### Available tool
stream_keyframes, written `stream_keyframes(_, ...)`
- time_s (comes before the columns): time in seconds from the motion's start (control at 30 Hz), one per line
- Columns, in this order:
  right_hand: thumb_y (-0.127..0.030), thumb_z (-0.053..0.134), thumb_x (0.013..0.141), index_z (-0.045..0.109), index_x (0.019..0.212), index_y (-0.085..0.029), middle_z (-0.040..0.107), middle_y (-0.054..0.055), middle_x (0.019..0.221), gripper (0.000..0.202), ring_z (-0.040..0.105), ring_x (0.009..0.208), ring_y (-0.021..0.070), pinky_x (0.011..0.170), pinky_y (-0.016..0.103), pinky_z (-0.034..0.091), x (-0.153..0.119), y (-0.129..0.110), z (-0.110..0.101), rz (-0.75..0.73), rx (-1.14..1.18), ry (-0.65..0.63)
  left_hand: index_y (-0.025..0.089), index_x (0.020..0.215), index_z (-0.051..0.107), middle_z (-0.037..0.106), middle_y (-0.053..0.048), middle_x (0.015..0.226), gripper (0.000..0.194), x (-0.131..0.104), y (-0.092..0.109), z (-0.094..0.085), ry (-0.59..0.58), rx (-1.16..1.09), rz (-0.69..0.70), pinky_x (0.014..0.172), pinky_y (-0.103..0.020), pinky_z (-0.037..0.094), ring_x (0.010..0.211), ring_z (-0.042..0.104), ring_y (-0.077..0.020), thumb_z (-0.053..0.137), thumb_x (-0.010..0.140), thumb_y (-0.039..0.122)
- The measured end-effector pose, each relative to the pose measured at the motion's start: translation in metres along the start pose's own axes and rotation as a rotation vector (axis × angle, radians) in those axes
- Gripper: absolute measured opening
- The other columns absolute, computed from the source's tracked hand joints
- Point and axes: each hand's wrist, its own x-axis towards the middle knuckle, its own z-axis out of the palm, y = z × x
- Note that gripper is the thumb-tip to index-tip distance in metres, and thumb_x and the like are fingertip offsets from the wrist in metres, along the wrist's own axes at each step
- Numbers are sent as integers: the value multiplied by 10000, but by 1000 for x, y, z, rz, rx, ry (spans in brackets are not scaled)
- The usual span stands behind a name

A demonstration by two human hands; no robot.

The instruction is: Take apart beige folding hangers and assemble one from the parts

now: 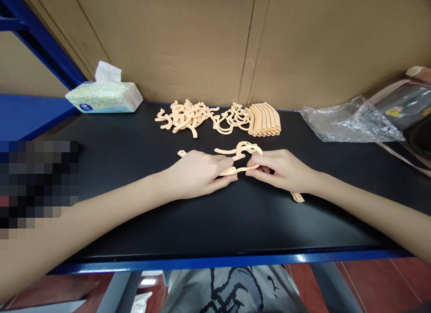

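My left hand (202,171) is closed around a cream plastic hanger arm (229,171), its near end showing between thumb and fingers. A curved cream hanger hook (260,152) is pinched by my right hand (284,169), and its thin end meets the arm at my left fingertips. Whether the two are joined I cannot tell. Just behind my fingers lies another curved cream piece (225,151) on the black tabletop. The flat end of a cream piece (298,197) sticks out from beneath my right hand.
Along the back of the black table (208,223) are a loose pile of curved pieces (188,116), several hooks (232,120) and a neat stack of arms (265,120). A tissue pack (106,96) stands at the back left. Clear plastic bags (350,120) lie at the right.
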Motion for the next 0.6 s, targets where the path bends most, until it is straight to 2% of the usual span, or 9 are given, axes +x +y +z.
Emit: stream_keyframes(0.6,-320,469,913,573,813,-166,518,-23,636,211,456,555,81,531,202,302,1,0,0,16,2,-11,166,793,503,585,5,729,276,-1,-1,1,11,6,7,471,-237,236,552,523,-113,379,943,362)
